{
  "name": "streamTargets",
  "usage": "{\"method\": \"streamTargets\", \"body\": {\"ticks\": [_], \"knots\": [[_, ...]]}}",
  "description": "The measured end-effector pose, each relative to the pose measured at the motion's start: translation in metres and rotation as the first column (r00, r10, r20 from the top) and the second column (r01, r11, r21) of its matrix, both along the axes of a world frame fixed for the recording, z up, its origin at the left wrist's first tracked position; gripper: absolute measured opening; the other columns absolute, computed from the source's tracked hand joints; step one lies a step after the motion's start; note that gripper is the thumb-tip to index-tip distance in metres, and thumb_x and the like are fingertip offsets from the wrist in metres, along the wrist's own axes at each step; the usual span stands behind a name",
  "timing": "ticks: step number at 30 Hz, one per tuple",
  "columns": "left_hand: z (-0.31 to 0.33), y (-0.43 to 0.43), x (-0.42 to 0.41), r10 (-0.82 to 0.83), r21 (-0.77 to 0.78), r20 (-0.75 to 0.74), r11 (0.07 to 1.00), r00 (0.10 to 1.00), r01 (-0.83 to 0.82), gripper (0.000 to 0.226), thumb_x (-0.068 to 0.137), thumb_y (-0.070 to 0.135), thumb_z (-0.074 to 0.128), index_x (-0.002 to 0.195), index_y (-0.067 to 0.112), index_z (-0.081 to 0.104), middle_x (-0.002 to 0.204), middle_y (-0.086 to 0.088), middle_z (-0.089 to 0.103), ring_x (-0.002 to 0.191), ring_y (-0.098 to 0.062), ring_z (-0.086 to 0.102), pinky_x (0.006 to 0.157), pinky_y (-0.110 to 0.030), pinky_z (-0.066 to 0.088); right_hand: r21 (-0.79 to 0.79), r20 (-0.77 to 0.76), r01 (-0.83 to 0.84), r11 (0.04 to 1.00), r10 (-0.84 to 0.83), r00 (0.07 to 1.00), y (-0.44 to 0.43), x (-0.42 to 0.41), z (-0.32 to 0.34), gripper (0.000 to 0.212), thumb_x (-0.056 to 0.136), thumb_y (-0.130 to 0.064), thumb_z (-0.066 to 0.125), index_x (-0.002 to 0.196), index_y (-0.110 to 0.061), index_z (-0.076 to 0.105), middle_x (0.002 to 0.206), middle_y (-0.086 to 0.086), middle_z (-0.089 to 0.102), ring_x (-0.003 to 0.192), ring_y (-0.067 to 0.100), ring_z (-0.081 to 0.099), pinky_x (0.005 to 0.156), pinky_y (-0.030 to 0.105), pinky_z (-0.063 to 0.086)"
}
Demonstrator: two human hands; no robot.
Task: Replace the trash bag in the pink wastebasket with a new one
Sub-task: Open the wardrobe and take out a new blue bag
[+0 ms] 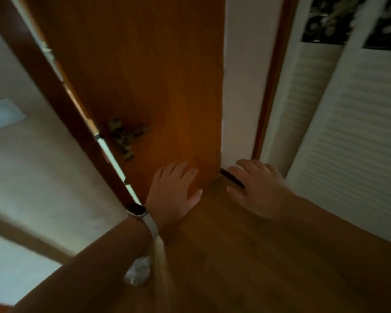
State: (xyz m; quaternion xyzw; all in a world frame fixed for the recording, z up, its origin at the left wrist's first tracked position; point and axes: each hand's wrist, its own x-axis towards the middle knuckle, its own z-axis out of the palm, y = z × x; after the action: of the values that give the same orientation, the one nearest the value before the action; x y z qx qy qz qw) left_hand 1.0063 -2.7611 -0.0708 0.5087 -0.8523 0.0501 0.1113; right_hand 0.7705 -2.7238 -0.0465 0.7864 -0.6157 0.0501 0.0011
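Still no basket in frame: risks at the door

Wastebasket: not visible anywhere in this view, nor any trash bag I can identify. Can't say where it is; my guess is it's past the door.

Left hand (pixel 176 190): fingers spread, flat, holding nothing. It sits over the lower part of the door (pixel 145 75); can't tell if the palm actually touches the wood. Band (pixel 145 219) on that wrist.

Right hand (pixel 257 188): also spread and empty, out over the floor (pixel 235 256) near the door's hinge-side corner. A dark thin thing (pixel 231 178) lies partly under the fingers; too blurred to name.

Door is ajar, bright gap along its handle edge, handle (pixel 127 136) to the upper left of the left hand.

What could go wrong, as I judge it:
- Frame is motion-blurred and dim, so the person looks mid-move. Low light plus speed = bumping the door edge or frame.
- Right fingers near the hinge side: if the door swings, pinch risk.
- White crumpled lump (pixel 139 271) on the floor below the left forearm. Unclear what it is; trip or slip hazard if stepped on.
- Both hands empty: no new bag in hand, so a trip back may be needed.
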Motion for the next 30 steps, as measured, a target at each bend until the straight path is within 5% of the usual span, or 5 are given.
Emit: {"method": "streamTargets", "body": {"ticks": [9,16,23,30], "knots": [[0.017,0.034,-0.196,-0.291,-0.031,-0.051,0.957,0.955,0.29,0.051,0.095,0.053,0.042,0.137,0.025,0.047,0.147,-0.002,0.042,0.139,-0.025,0.029,0.113,-0.045,0.024,-0.016,0.056,0.298,0.954,-0.297,0.953,0.093,-0.17,0.007,0.055,0.093,-0.059,0.032,0.14,-0.032,0.036,0.15,-0.002,0.036,0.138,0.021,0.031,0.113,0.041,0.025],[0.015,0.06,-0.327,-0.502,-0.06,-0.059,0.864,0.863,0.499,0.05,0.091,0.05,0.046,0.132,0.022,0.053,0.139,-0.004,0.051,0.132,-0.025,0.04,0.107,-0.045,0.034,-0.023,0.047,0.501,0.865,-0.499,0.865,0.156,-0.27,0.004,0.058,0.093,-0.062,0.032,0.144,-0.034,0.031,0.153,-0.003,0.032,0.14,0.019,0.027,0.114,0.04,0.022],[0.002,0.065,-0.433,-0.681,-0.019,-0.032,0.732,0.732,0.681,0.05,0.093,0.05,0.043,0.134,0.022,0.053,0.14,-0.004,0.05,0.131,-0.025,0.042,0.107,-0.045,0.034,-0.026,0.08,0.722,0.691,-0.719,0.69,0.198,-0.341,-0.001,0.059,0.093,-0.064,0.031,0.144,-0.034,0.031,0.153,-0.003,0.033,0.14,0.019,0.028,0.112,0.042,0.025],[-0.013,0.05,-0.566,-0.872,-0.02,-0.037,0.489,0.488,0.872,0.048,0.095,0.049,0.038,0.131,0.022,0.054,0.135,-0.004,0.054,0.128,-0.026,0.045,0.103,-0.046,0.037,-0.008,0.089,0.878,0.479,-0.874,0.478,0.229,-0.421,-0.015,0.057,0.093,-0.059,0.035,0.143,-0.032,0.036,0.151,-0.004,0.036,0.14,0.018,0.03,0.112,0.039,0.027]]}}
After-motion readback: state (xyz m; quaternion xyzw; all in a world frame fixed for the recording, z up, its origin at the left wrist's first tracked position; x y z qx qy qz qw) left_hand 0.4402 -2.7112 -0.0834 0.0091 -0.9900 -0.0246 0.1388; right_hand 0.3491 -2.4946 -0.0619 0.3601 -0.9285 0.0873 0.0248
